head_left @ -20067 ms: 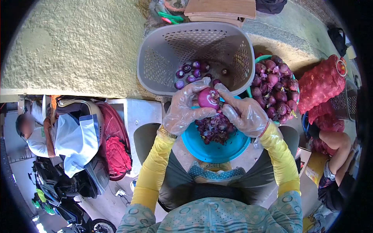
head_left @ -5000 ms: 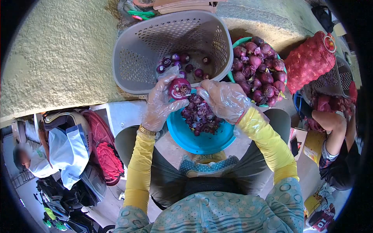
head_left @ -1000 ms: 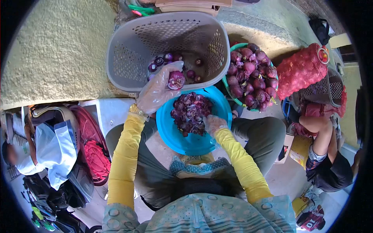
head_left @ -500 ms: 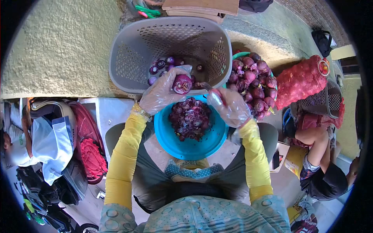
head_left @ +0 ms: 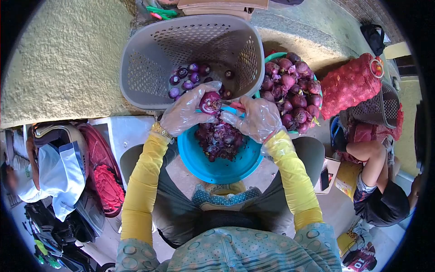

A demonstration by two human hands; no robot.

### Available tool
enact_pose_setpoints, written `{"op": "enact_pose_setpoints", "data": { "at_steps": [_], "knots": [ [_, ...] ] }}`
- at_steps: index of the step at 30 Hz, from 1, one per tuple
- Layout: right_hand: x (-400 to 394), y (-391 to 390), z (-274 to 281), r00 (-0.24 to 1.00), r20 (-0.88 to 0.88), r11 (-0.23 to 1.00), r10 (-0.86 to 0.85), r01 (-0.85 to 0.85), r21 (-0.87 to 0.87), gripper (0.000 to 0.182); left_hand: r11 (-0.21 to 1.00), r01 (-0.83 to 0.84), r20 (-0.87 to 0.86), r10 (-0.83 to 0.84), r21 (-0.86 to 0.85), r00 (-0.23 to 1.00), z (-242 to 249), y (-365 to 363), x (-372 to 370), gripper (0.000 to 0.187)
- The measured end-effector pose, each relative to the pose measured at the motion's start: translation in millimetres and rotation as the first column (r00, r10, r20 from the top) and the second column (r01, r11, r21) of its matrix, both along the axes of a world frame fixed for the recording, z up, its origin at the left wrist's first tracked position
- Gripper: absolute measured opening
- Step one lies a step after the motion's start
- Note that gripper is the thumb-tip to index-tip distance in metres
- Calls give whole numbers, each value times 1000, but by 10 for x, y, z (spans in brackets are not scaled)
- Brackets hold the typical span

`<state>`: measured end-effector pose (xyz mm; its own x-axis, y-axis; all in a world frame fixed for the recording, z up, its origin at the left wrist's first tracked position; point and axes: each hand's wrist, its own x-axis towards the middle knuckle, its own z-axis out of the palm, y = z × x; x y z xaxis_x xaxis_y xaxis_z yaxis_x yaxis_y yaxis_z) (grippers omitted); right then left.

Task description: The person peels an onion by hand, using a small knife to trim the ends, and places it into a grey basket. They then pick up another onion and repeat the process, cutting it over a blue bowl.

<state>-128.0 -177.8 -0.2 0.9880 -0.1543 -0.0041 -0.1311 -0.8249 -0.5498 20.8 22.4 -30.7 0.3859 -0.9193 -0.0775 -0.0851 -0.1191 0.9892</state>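
A red mesh sack [head_left: 352, 86] lies at the right, just beside a teal tub [head_left: 293, 93] heaped with unpeeled onions — behind it sits a dark crate [head_left: 389, 106]. Another person [head_left: 378, 181] crouches at the lower right. At the left a red helmet [head_left: 106, 174] rests by a parked scooter [head_left: 54, 217] — a pale wall [head_left: 63, 59] above.

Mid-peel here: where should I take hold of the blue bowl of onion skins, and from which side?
Probably grip the blue bowl by its bare rim on the person's left. That edge is exposed, while the far rim sits under the left hand, right hand and red onion.
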Motion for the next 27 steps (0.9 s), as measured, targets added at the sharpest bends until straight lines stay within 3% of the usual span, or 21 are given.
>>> {"op": "enact_pose_setpoints", "data": {
  "at_steps": [19,24,27],
  "knots": [
    [40,149,-117,999,18,992,-38,40,-119,58,1000,16,149,-18,15,989,-68,15,-20,68],
    [59,118,-201,999,-2,997,-44,44,-70,58,1000,-1,171,4,-19,985,-43,10,-55,65],
    [59,124,-278,998,22,997,-58,59,-43,57,1000,9,69,-8,-12,998,-39,-6,-53,66]
  ]
}}
